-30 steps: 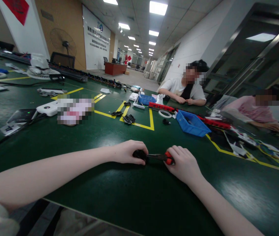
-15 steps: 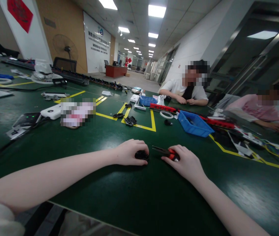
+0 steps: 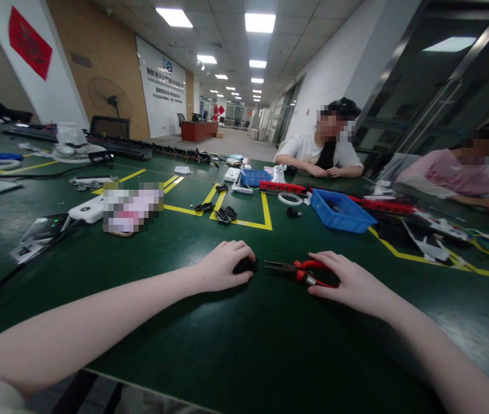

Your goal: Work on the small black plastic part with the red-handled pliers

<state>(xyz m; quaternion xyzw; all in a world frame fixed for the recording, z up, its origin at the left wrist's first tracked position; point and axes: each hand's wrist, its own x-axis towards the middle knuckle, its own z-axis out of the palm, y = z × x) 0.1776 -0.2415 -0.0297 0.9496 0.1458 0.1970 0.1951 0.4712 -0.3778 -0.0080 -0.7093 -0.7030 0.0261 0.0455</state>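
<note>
In the head view my left hand is curled around a small black part low over the green table; the fingers hide much of it, and its kind does not show. To the right, my right hand has thumb and fingers around the spread red handles of long-nose pliers. Their dark jaws point left at the black part, a short gap away from it. Beyond the hands lies a cluster of small black parts, with another black piece beside it.
A blue bin stands at the right, with a small black piece and a white ring near it. At left lie a phone and a white power bank with cable. Two people sit across the table.
My right hand has shifted right and back along the pliers, whose red handles now show spread apart. My left hand has moved slightly left with the black part.
</note>
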